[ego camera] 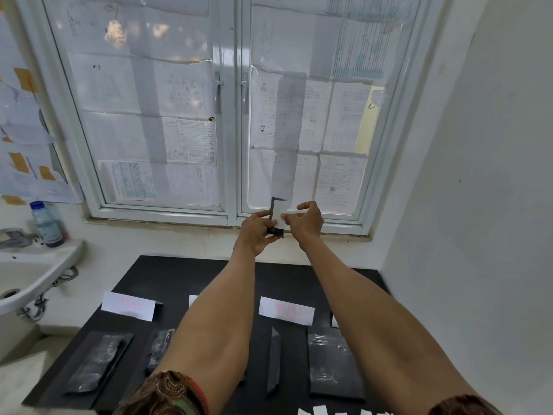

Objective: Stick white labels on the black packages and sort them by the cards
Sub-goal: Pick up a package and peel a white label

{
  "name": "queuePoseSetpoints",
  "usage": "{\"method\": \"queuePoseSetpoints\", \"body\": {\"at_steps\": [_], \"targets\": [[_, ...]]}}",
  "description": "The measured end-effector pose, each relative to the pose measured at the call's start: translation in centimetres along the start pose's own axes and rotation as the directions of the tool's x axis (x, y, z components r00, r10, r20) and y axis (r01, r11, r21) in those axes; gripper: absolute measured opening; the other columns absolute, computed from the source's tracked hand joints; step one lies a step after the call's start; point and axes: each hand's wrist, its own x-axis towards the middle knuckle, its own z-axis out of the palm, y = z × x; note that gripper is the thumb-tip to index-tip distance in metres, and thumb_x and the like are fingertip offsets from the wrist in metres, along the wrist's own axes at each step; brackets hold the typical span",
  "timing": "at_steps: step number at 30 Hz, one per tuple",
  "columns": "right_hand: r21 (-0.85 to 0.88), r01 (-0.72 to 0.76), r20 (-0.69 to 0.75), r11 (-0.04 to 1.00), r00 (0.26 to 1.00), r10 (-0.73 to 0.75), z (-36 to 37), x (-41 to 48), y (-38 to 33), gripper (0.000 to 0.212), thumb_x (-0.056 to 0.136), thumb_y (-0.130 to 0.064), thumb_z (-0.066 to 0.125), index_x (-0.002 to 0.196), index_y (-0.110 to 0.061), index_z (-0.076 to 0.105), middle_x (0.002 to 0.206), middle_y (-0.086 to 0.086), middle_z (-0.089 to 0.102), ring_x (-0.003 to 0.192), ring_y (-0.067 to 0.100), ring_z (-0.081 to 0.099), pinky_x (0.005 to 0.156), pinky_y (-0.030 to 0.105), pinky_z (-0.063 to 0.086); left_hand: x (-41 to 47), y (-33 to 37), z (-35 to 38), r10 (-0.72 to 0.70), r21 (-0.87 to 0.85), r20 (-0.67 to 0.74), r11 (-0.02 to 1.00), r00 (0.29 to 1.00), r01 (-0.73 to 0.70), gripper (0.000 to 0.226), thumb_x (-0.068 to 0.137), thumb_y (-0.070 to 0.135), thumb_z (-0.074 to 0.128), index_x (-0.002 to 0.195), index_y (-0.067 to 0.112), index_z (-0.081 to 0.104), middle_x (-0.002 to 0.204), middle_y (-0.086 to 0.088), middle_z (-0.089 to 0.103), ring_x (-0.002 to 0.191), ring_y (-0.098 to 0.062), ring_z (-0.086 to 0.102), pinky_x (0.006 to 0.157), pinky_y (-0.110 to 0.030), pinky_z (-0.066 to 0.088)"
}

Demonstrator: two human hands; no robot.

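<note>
Both arms reach out over the black table [167, 274]. My left hand [257, 230] grips a small black package [273, 212] held upright in the air before the window. My right hand [303, 220] pinches a white label [281, 215] against the package's face. On the table stand white cards with pink writing: one at the left [128, 305], one at the right [287, 310], and part of another [193, 301] behind my left arm. Black packages lie below them at the left [95, 360], the centre left [160, 345], the middle [274, 359] and the right [332, 362].
Several loose white labels [320, 411] lie at the table's near edge. A white sink [36, 274] with a plastic bottle [46, 223] stands to the left. A paper-covered window [233, 109] is straight ahead and a white wall [478, 175] runs along the right.
</note>
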Motion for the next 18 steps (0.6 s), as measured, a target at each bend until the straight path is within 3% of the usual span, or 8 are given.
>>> {"method": "queuePoseSetpoints", "body": {"at_steps": [9, 14, 18], "targets": [[-0.059, 0.05, -0.051, 0.997, 0.997, -0.053, -0.5, -0.2, 0.3, 0.05, 0.07, -0.021, 0.083, 0.109, -0.009, 0.053, 0.108, 0.012, 0.066, 0.098, 0.026, 0.063, 0.077, 0.029, 0.051, -0.5, -0.4, 0.3, 0.016, 0.009, 0.014, 1.0, 1.0, -0.017, 0.036, 0.096, -0.004, 0.047, 0.13, 0.007, 0.055, 0.128, -0.019, 0.057, 0.115, -0.039, 0.057, 0.092, -0.05, 0.051], [-0.059, 0.062, -0.085, 0.996, 0.994, -0.067, -0.5, -0.4, 0.8, 0.056, 0.067, -0.036, 0.085, 0.106, -0.011, 0.053, 0.103, 0.008, 0.065, 0.092, 0.021, 0.062, 0.073, 0.026, 0.048, -0.8, -0.5, 0.4, 0.02, -0.036, 0.036, 0.999, 0.999, -0.019, 0.037, 0.098, -0.004, 0.043, 0.132, 0.005, 0.053, 0.125, -0.019, 0.058, 0.109, -0.037, 0.059, 0.088, -0.048, 0.054], [0.08, -0.046, 0.092, 0.996, 0.995, 0.039, -1.0, -0.2, 1.8, 0.069, 0.065, -0.036, 0.086, 0.119, -0.014, 0.048, 0.109, 0.01, 0.065, 0.101, 0.022, 0.061, 0.084, 0.03, 0.048, -0.9, -0.2, -0.1, 0.023, -0.046, 0.057, 0.999, 0.998, -0.02, 0.038, 0.099, -0.002, 0.042, 0.136, 0.003, 0.049, 0.118, -0.019, 0.062, 0.111, -0.037, 0.06, 0.095, -0.048, 0.052]]}}
